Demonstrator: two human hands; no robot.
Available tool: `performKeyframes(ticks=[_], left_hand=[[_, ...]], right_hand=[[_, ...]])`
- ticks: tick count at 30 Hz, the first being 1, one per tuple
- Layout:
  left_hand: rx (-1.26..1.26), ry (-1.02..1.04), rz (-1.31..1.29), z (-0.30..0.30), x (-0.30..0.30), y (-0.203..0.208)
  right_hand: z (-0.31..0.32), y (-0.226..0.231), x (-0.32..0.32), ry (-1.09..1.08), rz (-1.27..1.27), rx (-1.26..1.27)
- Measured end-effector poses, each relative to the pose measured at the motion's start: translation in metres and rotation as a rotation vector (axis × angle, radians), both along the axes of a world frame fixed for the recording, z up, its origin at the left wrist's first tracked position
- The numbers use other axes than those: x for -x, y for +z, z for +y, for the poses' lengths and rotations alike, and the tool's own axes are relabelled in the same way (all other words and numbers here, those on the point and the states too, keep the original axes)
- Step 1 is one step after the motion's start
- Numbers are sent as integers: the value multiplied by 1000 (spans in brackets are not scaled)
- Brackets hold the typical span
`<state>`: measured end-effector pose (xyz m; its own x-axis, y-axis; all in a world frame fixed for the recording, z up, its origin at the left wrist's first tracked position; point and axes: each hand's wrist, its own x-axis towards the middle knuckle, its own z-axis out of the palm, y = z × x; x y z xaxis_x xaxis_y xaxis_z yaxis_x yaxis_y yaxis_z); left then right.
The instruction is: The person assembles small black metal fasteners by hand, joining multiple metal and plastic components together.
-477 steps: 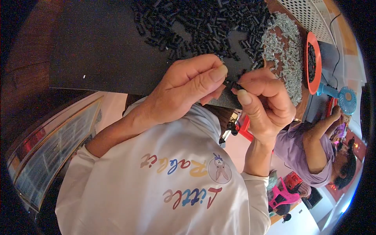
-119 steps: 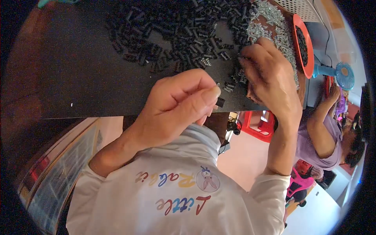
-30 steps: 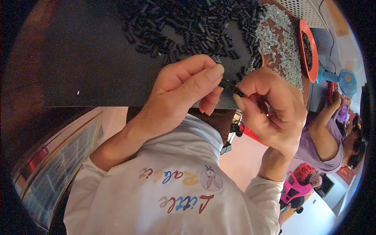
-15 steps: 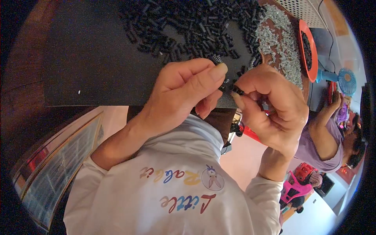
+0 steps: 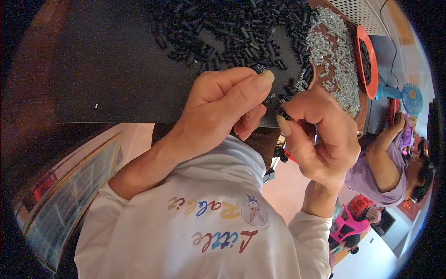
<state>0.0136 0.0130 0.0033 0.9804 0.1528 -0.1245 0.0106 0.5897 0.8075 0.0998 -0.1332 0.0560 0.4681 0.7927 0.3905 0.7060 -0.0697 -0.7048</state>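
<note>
Over the near edge of the dark work mat [image 5: 116,69], my left hand [image 5: 223,104] is closed, its thumb pressed against the curled index finger. Small coil springs [image 5: 261,68] show at its fingertips; how many sit inside the fist is hidden. Just to the right, my right hand [image 5: 325,135] pinches a small black tubular piece [image 5: 282,113] between thumb and index finger. The two hands are apart by a narrow gap. Beyond them spreads a heap of short black tubes [image 5: 227,37].
A pile of silver springs [image 5: 337,56] lies right of the tubes. Past it stand an orange-red tray [image 5: 372,88] with dark pieces, a blue fan [image 5: 412,98] and a perforated white panel [image 5: 355,11]. Another person in a lilac top [image 5: 378,179] sits at the far right.
My right hand has dropped slightly toward me, still pinching the black piece. My left hand keeps nearly the same place and grip.
</note>
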Motion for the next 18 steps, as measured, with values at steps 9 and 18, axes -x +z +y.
performKeyframes(ticks=[9,18], left_hand=[[-23,1,51,-2,1,1],[-92,-47,40,2,2,3]], right_hand=[[-2,0,4,-30,-173,61],[0,4,12,-82,-155,109]])
